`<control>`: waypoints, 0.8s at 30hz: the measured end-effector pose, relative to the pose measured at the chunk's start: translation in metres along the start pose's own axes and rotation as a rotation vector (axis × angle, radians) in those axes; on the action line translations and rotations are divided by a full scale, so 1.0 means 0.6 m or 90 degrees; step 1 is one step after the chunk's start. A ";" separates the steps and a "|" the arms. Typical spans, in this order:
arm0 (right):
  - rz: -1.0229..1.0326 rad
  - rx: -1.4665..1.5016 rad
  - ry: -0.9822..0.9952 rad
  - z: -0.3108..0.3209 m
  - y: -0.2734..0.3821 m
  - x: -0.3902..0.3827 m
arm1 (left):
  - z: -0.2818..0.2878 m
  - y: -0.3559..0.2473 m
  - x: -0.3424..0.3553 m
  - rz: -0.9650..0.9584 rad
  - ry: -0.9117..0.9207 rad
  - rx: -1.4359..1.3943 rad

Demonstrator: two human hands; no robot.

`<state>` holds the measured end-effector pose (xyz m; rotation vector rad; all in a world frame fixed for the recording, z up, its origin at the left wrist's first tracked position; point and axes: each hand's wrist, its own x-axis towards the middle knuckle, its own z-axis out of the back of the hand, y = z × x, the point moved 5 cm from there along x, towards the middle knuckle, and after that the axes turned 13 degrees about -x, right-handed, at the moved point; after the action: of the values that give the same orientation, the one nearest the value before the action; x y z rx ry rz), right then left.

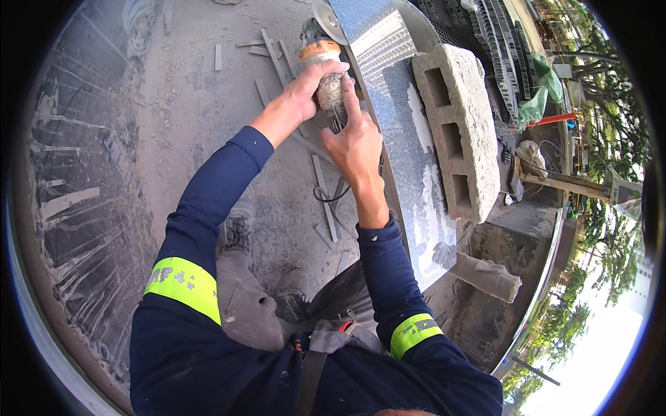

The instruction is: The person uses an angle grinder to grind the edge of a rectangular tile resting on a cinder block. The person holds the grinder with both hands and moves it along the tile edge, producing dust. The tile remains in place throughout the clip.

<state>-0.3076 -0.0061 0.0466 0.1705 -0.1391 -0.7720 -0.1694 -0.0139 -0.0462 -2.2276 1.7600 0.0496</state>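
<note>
An angle grinder [331, 89] with an orange collar and a dusty body is between my hands, its round disc [329, 22] beside the edge of a shiny stone slab [397, 114]. My left hand [309, 87] is closed around the grinder's body, thumb across the top. Against the rear part of the tool lies my right hand [357, 135], its index finger stretched along the body and its other fingers curled, partly hidden. A dark cord [323, 195] loops below the grinder. Whether the disc touches the slab I cannot tell.
A hollow concrete block [479, 132] rests on the slab. Several thin offcut strips [274, 59] lie on the dusty floor. Plastic sheeting [76, 173] covers the left side. Beyond the block are dark plastic panels [496, 55], green sheeting [541, 90] and a timber piece [562, 186].
</note>
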 end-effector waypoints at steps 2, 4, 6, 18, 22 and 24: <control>-0.005 -0.002 0.005 0.011 -0.008 -0.024 | -0.007 0.018 -0.023 0.008 -0.014 0.006; -0.007 0.013 0.003 0.012 -0.016 -0.049 | -0.010 0.037 -0.048 0.001 -0.013 0.009; -0.004 0.029 -0.012 0.017 -0.024 -0.072 | -0.010 0.055 -0.065 0.010 -0.008 0.005; 0.007 0.047 -0.008 0.015 -0.027 -0.056 | -0.008 0.053 -0.052 0.007 -0.011 -0.008; 0.001 0.021 0.000 0.006 -0.016 -0.021 | -0.001 0.024 -0.019 -0.007 -0.005 -0.004; 0.007 0.028 -0.016 0.002 -0.013 -0.004 | 0.000 0.012 0.000 -0.003 -0.005 -0.004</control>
<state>-0.3150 -0.0101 0.0463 0.2023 -0.1810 -0.7608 -0.1762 -0.0156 -0.0475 -2.2330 1.7524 0.0629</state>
